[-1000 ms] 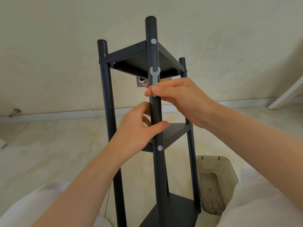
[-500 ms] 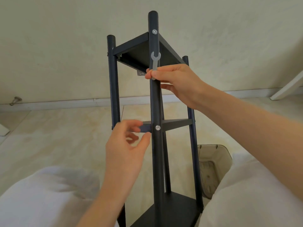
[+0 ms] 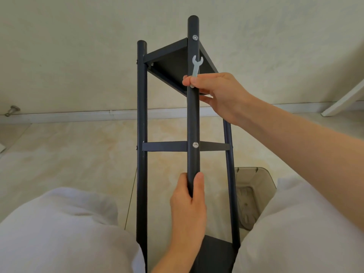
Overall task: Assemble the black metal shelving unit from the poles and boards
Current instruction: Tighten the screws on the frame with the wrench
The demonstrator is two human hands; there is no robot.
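Note:
The black shelving unit stands upright between my knees. Its near pole (image 3: 193, 119) runs up the middle of the view, with a silver bolt (image 3: 195, 37) at the top board (image 3: 173, 64) and another (image 3: 195, 145) at the middle board (image 3: 164, 146). My left hand (image 3: 189, 209) is wrapped around the near pole below the middle board. My right hand (image 3: 220, 93) holds the same pole higher up and pinches a small flat silver wrench (image 3: 196, 66) against it, jaw pointing up. The left pole (image 3: 141, 125) and the right pole (image 3: 229, 164) stand behind. The bottom board (image 3: 214, 253) is partly hidden.
A translucent plastic bin (image 3: 256, 186) sits on the beige floor just right of the unit. My white-clad knees (image 3: 59, 229) flank the unit on both sides. A white baseboard (image 3: 78, 115) runs along the wall, with a door stop (image 3: 11, 110) at far left and a white slanted board (image 3: 346, 97) at right.
My left hand let go of the pole near the middle board, dropped lower and closed around the pole below that board. The view tilted, so the unit looks taller. My right hand kept the wrench.

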